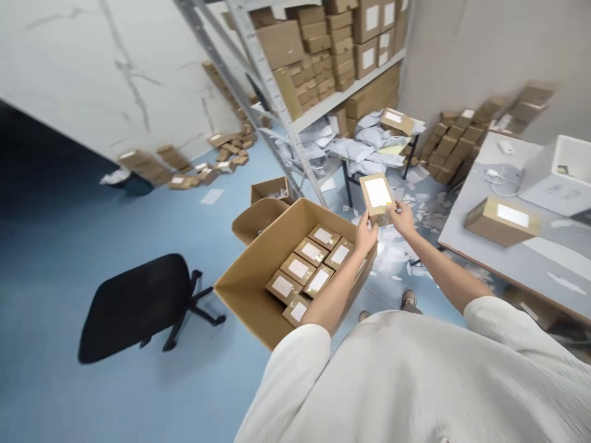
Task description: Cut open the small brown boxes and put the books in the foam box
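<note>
Between both hands I hold a small cardboard box [377,192] with a white label on its upper face. My left hand [366,235] grips its near left corner, and my right hand [401,218] is closed on its right side. The held box is just past the far right end of a large open carton [249,271]. Inside that carton sit several small labelled boxes [297,268] in rows, labels facing up. My left forearm crosses the carton's right side and hides part of its contents.
A black office chair [138,307] stands left of the carton. Metal shelving [341,98] full of boxes rises ahead. To the right, a white table [489,178] carries a taped carton [501,221] and a white bin [561,175]. Paper scraps [420,215] litter the blue floor.
</note>
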`<state>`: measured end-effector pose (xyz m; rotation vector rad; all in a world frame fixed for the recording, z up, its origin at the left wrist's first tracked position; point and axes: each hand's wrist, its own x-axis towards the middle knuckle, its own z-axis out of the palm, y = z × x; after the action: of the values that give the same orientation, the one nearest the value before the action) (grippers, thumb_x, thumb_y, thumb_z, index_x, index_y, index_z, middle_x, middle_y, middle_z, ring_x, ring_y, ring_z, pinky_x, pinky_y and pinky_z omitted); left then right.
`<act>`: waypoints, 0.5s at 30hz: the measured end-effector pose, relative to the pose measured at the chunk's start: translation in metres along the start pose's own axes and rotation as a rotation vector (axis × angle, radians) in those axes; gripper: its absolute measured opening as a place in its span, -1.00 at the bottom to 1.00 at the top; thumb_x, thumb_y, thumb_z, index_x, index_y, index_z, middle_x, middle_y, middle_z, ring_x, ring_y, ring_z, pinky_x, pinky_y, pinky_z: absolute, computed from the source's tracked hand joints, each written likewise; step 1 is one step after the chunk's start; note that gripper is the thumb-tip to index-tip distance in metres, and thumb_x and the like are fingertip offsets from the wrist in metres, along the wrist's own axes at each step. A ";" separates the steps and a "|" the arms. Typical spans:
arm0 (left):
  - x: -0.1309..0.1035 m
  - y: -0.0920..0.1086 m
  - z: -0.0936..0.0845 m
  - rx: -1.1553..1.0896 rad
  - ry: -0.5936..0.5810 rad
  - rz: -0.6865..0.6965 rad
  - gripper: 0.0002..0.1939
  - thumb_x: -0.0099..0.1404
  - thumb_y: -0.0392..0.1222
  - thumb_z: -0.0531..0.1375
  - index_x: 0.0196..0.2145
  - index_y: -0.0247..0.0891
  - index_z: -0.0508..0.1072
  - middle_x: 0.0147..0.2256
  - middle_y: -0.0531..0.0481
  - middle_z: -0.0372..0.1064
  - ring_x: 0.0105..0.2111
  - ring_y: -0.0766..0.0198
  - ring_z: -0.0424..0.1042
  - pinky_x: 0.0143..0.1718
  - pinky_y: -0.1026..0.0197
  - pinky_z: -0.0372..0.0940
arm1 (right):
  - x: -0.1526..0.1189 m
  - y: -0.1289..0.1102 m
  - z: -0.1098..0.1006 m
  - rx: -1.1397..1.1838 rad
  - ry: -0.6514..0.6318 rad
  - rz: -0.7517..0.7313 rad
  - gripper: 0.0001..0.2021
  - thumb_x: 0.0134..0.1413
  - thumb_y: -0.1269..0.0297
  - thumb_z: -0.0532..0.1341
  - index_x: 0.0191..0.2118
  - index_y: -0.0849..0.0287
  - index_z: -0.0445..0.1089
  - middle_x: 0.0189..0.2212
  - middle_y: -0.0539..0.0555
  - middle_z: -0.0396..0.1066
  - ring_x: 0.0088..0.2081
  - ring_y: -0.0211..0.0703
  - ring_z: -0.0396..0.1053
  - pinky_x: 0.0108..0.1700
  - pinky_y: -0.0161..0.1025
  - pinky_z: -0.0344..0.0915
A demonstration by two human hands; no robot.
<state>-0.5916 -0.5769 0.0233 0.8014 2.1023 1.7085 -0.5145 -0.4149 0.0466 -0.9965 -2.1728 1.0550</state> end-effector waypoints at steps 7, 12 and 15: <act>0.002 0.016 0.132 -0.087 -0.290 0.003 -0.06 0.35 -0.29 0.30 0.59 0.00 0.09 0.45 -0.16 0.29 0.33 0.00 0.44 0.38 -0.08 0.34 | -0.016 0.095 -0.106 -0.065 0.159 0.202 -0.49 0.23 -0.06 0.27 0.14 0.18 0.56 0.04 0.30 0.54 0.11 0.24 0.43 0.26 0.13 0.39; -0.004 0.014 0.225 -0.033 -0.414 -0.045 -0.10 0.30 -0.25 0.35 0.53 -0.03 0.22 0.39 -0.21 0.32 0.35 -0.06 0.40 0.41 -0.14 0.30 | -0.021 0.171 -0.160 -0.047 0.241 0.301 -0.54 0.23 -0.05 0.27 0.09 0.13 0.59 -0.05 0.23 0.57 0.05 0.18 0.46 0.25 0.07 0.40; -0.006 0.009 0.274 0.001 -0.439 -0.070 -0.11 0.24 -0.25 0.39 0.49 -0.08 0.29 0.37 -0.25 0.31 0.37 -0.10 0.36 0.43 -0.12 0.27 | -0.019 0.211 -0.186 -0.041 0.250 0.368 -0.56 0.22 -0.01 0.27 0.08 0.14 0.60 -0.06 0.24 0.57 0.07 0.20 0.46 0.26 0.08 0.39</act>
<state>-0.4300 -0.3630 -0.0337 0.9857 1.8068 1.3460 -0.2907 -0.2597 -0.0245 -1.5028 -1.8563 0.9830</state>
